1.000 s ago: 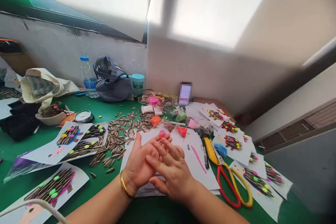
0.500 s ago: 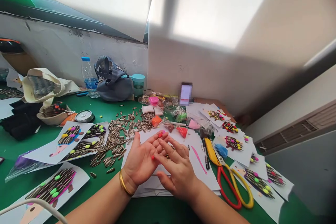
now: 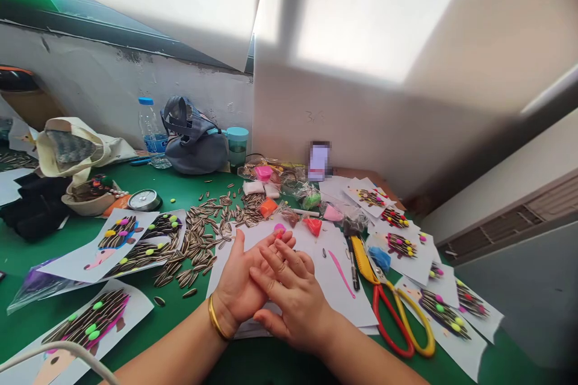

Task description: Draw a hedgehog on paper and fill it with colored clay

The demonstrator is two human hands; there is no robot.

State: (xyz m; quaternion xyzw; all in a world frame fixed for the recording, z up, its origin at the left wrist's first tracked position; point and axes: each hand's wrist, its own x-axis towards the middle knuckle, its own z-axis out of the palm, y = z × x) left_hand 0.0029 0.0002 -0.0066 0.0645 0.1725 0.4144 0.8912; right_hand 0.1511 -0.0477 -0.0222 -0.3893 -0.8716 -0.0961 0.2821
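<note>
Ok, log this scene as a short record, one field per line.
Left hand: open, palm up, gold bangle on the wrist
Right hand: open, palm down, fingers lying across the left hand
Nearest item: pink clay bit by the left fingertips
Under hands: white paper sheets
To the left: loose sunflower seeds, hedgehog picture made with seeds
To the right: yellow utility knife, red-and-yellow-handled scissors
Work surface: green table
</note>
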